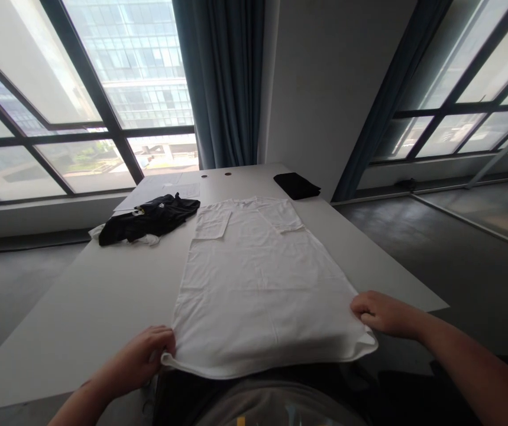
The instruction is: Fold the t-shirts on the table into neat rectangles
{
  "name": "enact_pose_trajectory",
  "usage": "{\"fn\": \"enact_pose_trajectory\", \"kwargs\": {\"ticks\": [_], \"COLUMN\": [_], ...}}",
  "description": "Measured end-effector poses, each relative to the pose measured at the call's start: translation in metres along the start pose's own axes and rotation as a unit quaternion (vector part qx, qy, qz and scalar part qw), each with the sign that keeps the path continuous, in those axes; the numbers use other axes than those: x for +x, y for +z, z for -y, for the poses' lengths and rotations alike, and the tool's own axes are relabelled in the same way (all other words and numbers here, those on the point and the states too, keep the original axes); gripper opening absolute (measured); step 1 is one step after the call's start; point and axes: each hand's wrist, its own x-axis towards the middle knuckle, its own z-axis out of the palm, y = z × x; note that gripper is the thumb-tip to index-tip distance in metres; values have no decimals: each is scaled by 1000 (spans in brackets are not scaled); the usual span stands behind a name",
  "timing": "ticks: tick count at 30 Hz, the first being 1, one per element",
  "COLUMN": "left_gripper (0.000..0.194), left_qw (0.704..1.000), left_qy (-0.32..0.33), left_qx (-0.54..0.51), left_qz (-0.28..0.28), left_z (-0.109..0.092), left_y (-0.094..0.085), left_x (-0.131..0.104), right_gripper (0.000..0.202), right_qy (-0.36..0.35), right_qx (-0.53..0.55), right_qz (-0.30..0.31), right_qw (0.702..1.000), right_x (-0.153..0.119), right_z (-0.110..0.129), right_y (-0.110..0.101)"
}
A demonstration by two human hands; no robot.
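Note:
A white T-shirt point(254, 278) lies spread over the table, its collar at the far end and both sleeves folded in over the body. Its hem reaches past the near table edge. My left hand point(147, 352) pinches the hem's left corner with closed fingers. At the right side, a little above the hem corner, my right hand point(375, 310) grips the fabric, fingers curled around the edge. Between the two hands the hem hangs in a shallow curve.
A crumpled black garment point(151, 219) with white cloth beneath it lies on the white table point(116, 284) at the left. Farther back are paper sheets point(165, 186), a folded black cloth point(297, 186) and two small round discs. Windows and a blue curtain point(222, 83) stand behind.

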Motion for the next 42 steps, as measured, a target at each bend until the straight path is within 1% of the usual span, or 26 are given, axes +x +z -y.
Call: {"fn": "enact_pose_trajectory", "kwargs": {"ticks": [3, 5, 6, 7, 8, 9, 11, 13, 15, 16, 18, 19, 21, 23, 26, 28, 30, 32, 33, 35, 36, 37, 39, 41, 42], "left_gripper": [15, 24, 29, 33, 36, 36, 35, 37, 44, 48, 51, 53, 56, 58, 58, 55, 46, 32, 29, 34, 36, 37, 36, 35, 39], "left_qw": [999, 998, 997, 997, 996, 993, 979, 960, 941, 934, 926, 926, 928, 932, 936, 938, 939, 936, 935, 936, 938, 940, 939, 936, 937], "left_qy": [5, -13, -32, -58, -86, -112, -134, -121, -109, -111, -120, -121, -118, -114, -113, -112, -101, -82, -72, -51, -40, -30, -22, -28, -34], "left_qx": [-24, -55, -59, -47, -20, 19, 99, 156, 199, 218, 243, 250, 255, 253, 245, 235, 219, 205, 200, 194, 191, 190, 193, 210, 224], "left_qz": [20, 39, 41, 32, 9, -27, -114, -197, -249, -260, -262, -256, -244, -233, -225, -229, -245, -273, -285, -291, -287, -282, -284, -279, -267], "left_z": [-3, -1, 0, 1, 1, 1, 1, 4, 11, 15, 22, 25, 25, 23, 18, 18, 20, 24, 27, 32, 34, 34, 33, 27, 23], "left_y": [-7, -12, -13, -14, -13, -10, 1, 19, 40, 49, 64, 68, 70, 66, 58, 57, 60, 61, 59, 50, 42, 34, 14, -6, -16], "left_x": [0, 3, 6, 10, 15, 21, 33, 42, 48, 50, 53, 56, 64, 77, 98, 105, 103, 95, 91, 89, 93, 102, 133, 180, 208], "right_gripper": [17, 22, 25, 27, 30, 34, 47, 60, 66, 67, 66, 66, 66, 67, 68, 69, 70, 71, 70, 66, 63, 60, 56, 55, 54], "right_qy": [11, 13, 8, -3, -17, -30, -34, 9, 66, 85, 100, 102, 114, 137, 169, 180, 183, 181, 179, 176, 175, 169, 143, 111, 108], "right_qx": [-1, -12, -24, -38, -53, -69, -100, -131, -151, -158, -168, -172, -176, -178, -179, -180, -181, -182, -184, -189, -193, -198, -212, -227, -229], "right_qz": [40, 37, 21, -7, -42, -77, -129, -147, -150, -154, -164, -167, -165, -160, -159, -160, -160, -164, -167, -177, -186, -201, -243, -281, -289], "right_qw": [999, 999, 999, 999, 998, 994, 986, 980, 975, 972, 967, 966, 964, 961, 956, 954, 953, 953, 952, 950, 947, 944, 936, 926, 923], "right_x": [7, 18, 27, 37, 50, 64, 93, 120, 139, 146, 154, 157, 161, 165, 170, 170, 166, 160, 156, 152, 153, 156, 173, 202, 221], "right_z": [3, 5, 5, 5, 4, 2, -6, -18, -34, -42, -59, -67, -79, -88, -94, -95, -95, -95, -95, -94, -94, -93, -90, -86, -83], "right_y": [-7, -13, -16, -18, -19, -18, -13, -5, 7, 12, 20, 22, 22, 17, 11, 11, 16, 21, 22, 20, 15, 9, -8, -28, -38]}}
